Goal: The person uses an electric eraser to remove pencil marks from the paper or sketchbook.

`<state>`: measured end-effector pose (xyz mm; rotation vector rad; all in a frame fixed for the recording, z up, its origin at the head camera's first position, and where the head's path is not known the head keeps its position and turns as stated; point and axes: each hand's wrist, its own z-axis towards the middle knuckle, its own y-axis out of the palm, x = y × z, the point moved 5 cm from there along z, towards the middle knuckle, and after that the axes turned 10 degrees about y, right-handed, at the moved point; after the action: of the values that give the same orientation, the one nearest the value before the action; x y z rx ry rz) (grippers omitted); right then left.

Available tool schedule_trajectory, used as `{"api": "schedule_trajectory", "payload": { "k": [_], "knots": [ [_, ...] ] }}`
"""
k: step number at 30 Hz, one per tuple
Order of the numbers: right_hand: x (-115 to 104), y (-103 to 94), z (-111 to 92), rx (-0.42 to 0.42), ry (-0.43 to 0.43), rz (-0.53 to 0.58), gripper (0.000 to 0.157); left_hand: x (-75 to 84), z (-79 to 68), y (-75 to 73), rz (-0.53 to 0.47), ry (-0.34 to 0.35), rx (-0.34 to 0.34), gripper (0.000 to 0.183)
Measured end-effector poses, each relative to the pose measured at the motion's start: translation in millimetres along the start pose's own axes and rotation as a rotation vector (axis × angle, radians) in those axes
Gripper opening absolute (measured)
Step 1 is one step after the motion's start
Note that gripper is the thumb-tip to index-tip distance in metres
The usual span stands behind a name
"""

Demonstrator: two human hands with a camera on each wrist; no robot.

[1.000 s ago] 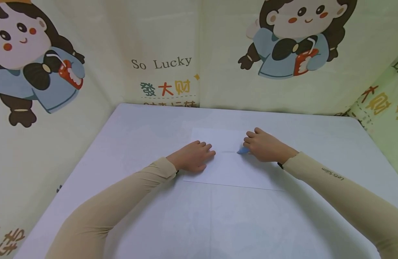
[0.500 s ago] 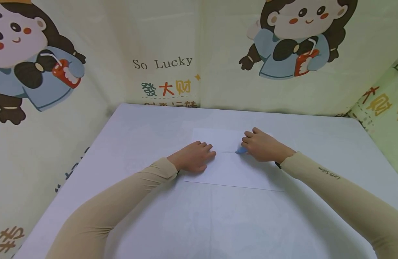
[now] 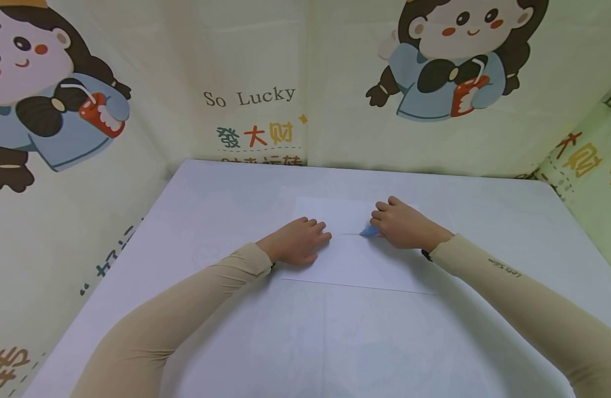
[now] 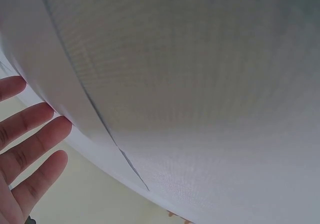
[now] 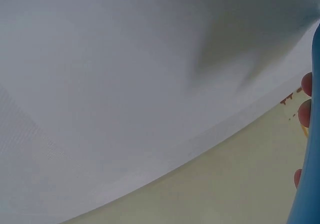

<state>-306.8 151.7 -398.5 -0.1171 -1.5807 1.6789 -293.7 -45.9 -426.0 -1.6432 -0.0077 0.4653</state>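
A white sheet of paper [image 3: 355, 268] lies on the white table. My left hand [image 3: 296, 241] rests on the sheet's left part; its straight, spread fingers [image 4: 40, 139] show in the left wrist view. My right hand [image 3: 400, 222] grips a thick blue pen-like tool [image 3: 370, 230], whose tapered tip points left and meets the paper. A faint thin line runs left from that tip. In the right wrist view the tool's smooth blue body [image 5: 310, 149] stands at the right edge with fingertips behind it. What kind of tool it is cannot be made out.
The white tabletop [image 3: 266, 342] stretches around the sheet and toward the person. Behind it and along the sides hangs a pale curtain [image 3: 345, 132] printed with cartoon figures and lettering. Both forearms wear beige sleeves [image 3: 509, 287].
The right hand with the blue tool has shifted slightly left, so its tip sits closer to the line's left end. The left hand and the paper stay in place.
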Motion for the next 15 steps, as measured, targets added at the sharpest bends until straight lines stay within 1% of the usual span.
{"api": "schedule_trajectory", "payload": {
  "k": [6, 15],
  "knots": [
    [-0.5, -0.3, 1.4, 0.025, 0.010, 0.025, 0.022, -0.1, -0.4, -0.5, -0.004, 0.005, 0.008, 0.033],
    [-0.2, -0.6, 1.0, 0.028, 0.056, 0.056, 0.023, -1.0, -0.1, 0.0, 0.000, 0.004, 0.007, 0.033]
  ]
}}
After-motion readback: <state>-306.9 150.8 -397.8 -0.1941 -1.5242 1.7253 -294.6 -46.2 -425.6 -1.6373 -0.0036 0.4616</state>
